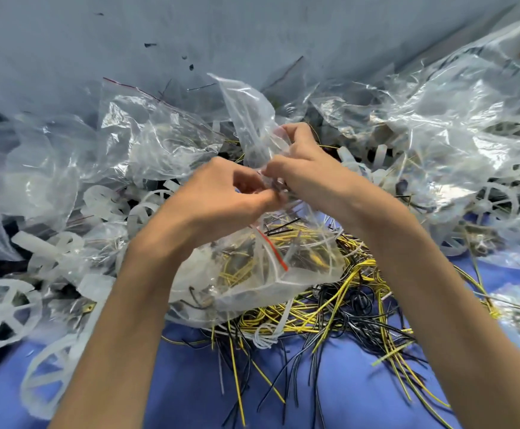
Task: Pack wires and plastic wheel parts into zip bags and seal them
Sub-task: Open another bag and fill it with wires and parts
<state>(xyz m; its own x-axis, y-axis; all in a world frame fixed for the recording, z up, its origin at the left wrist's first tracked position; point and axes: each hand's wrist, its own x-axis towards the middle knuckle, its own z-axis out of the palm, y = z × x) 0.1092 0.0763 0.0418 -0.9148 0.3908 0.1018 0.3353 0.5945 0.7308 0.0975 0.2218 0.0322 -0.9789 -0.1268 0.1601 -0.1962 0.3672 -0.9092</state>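
Underlying everything: a smooth, matt blue surface (190,382), bare between the forearms and at the lower corners.
backdrop: a flat, pale grey-blue wall (190,32) flecked with small dark marks.
zip bag (252,274): soft, clear, creased film with a red stripe along its seal. It is held up at the middle of the view over the wire heap, and yellow strands and pale plastic pieces show through it.
left hand (221,196): fingers curled, pinching the film at the bag's top.
right hand (305,178): fingers curled, gripping the same film, its fingertips touching the left's.
wires (330,311): thin, glossy strands in yellow, black and white, tangled on the blue surface under the bag.
wheel parts (1,311): translucent white spoked rings, heaped at left and right.
loose bags (147,134): crinkled, glinting clear film, piled along the wall.
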